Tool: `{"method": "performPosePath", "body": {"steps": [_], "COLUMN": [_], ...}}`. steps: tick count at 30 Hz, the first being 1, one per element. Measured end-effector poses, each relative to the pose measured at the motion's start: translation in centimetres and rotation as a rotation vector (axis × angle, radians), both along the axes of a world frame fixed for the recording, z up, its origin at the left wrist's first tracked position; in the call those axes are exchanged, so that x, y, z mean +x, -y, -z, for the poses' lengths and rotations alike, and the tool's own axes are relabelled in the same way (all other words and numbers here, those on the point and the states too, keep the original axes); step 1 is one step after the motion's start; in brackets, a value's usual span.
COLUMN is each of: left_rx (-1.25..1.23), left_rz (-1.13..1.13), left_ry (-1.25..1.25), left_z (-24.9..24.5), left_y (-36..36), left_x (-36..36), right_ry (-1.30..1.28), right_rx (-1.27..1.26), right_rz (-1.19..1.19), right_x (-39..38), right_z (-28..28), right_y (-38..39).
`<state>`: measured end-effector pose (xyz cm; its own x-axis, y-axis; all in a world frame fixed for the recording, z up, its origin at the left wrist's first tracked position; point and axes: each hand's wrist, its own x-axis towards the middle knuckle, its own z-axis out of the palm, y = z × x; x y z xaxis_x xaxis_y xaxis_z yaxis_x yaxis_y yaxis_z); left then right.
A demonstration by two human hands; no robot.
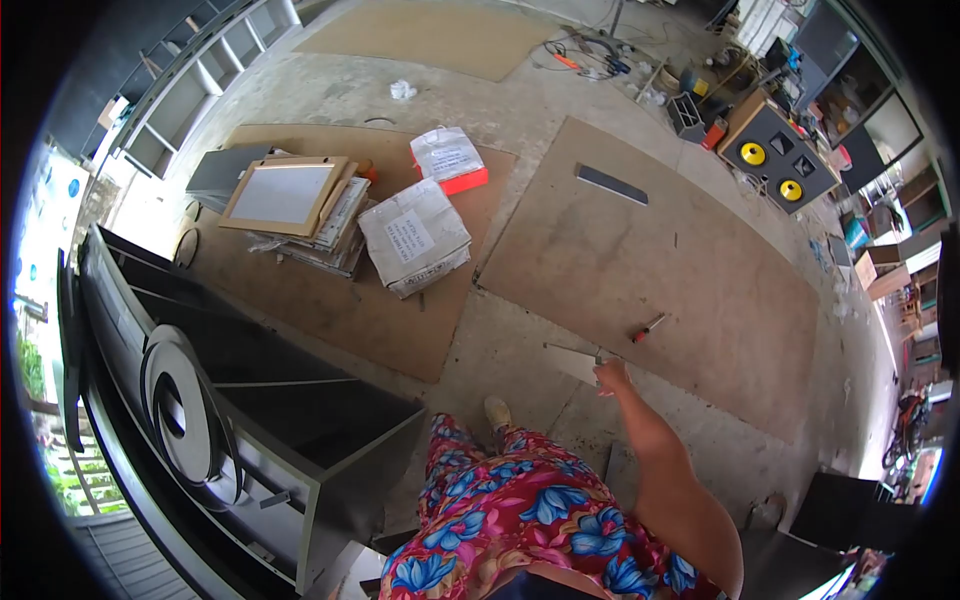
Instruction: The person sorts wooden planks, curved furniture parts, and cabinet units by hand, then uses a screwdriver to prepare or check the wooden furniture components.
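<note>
My right hand [612, 377] is closed round the end of a thin, flat, pale metal-looking piece [572, 361], which points to the left above the concrete floor. Just beyond it, a red-handled screwdriver [648, 328] lies on a brown board [690, 270]. A dark flat strip [612, 185] rests farther up on the same board. My left hand is not in the picture. Below are floral clothes [550, 500] and one shoe [497, 411].
A dark cabinet [330, 430] with a roll of edge strip [180, 405] stands at the left. White boxes [415, 237] and stacked frames [285, 195] lie on another board. A speaker box [780, 155] stands at the upper right.
</note>
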<state>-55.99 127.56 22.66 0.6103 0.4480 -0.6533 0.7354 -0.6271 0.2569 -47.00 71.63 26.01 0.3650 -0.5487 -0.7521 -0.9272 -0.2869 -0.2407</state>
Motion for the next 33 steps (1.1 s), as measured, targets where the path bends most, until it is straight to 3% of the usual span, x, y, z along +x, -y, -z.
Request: {"method": "performPosePath", "body": {"steps": [2, 5, 8, 11, 14, 17, 21, 28, 30, 33], "left_rx": [-0.004, -0.015, -0.025, -0.047, -0.058, -0.067, -0.064, -0.049, -0.063, 0.131], "left_rz": [0.015, 0.021, 0.009, -0.042, -0.109, -0.213, -0.366, -0.668, -0.773, -0.874], "left_ry": [-0.010, -0.032, -0.041, -0.057, -0.065, -0.067, -0.056, 0.014, 0.057, 0.074], "left_z": [0.0, 0.1, 0.1, 0.3, 0.3, -0.2, -0.8, 0.3, -0.9, -4.3], "left_y": [0.1, -0.2, -1.1, -1.7, -1.9, -1.3, 1.5, 12.0, 15.8, 22.4], "left_x": [0.6, 0.9, 0.9, 0.1, -1.2, -4.1, -7.7, -12.7, -10.9, -7.6], "right_ry": [0.073, 0.139, 0.149, 0.159, 0.109, 0.130, 0.179, 0.083, 0.043, 0.036], "right_rx": [-0.064, -0.035, 0.030, -0.056, -0.123, -0.052, 0.103, 0.219, 0.245, 0.319], "right_rz": [-0.014, 0.255, 0.331, 0.306, 0.100, 0.258, 0.286, -0.033, -0.209, -0.432], "right_x": [-0.5, -0.8, -0.1, 0.7, 2.6, 4.1, 6.5, 17.2, 20.4, 24.9], "right_z": [0.8, 0.0, -3.4, -3.9, -5.9, -5.7, -3.6, -1.0, -1.1, -0.6], "right_y": [1.1, 1.7, 1.7, 2.5, 3.4, 4.7, 8.4, 13.4, 14.5, 15.8]}}
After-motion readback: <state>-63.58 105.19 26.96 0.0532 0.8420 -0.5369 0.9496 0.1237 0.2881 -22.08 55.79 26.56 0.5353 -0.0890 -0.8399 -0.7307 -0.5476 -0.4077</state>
